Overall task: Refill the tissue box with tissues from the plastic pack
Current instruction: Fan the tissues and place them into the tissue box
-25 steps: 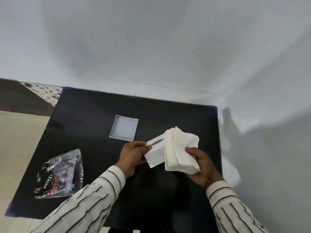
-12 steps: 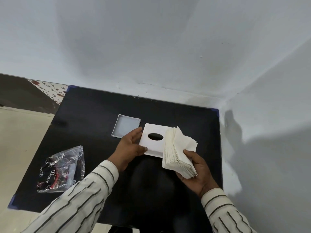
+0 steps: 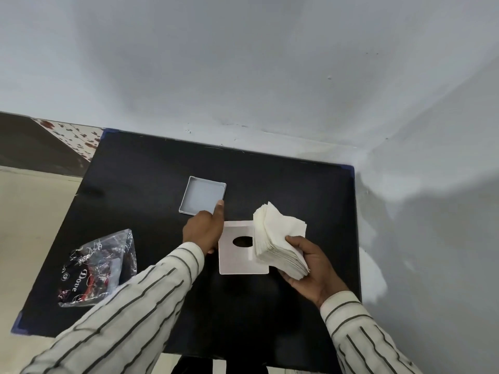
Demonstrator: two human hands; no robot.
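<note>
a black table (image 3: 140, 184) sits pushed into the corner of two pale walls (image 3: 243, 63), with blue tape at its corners. on it, toward the far middle, lies a shallow white square tray (image 3: 201, 194), the open half of the tissue box, its hollow side up. nearer to the person lies the other half, a white square box cover (image 3: 233, 259) with an oval dispensing hole, flat on the table just beside the tray and apart from it.

the left hand (image 3: 204, 229) reaches forward between the two box parts; one finger stretches out so that its tip lies over the near right corner of the tray, while the rest of the hand sits at the left edge of the box cover. whether the hand grips the cover or merely touches it cannot be told.

the right hand (image 3: 310, 268) is closed around a thick stack of white tissues (image 3: 278, 238), thumb on top and fingers beneath, holding the stack tilted and fanned just above the right side of the box cover, hiding part of it.

at the near left of the table lies the crumpled clear plastic pack (image 3: 97, 268) with dark print and red marks, well apart from the hands. both arms wear cream sleeves (image 3: 140, 306) with dark stripes.
</note>
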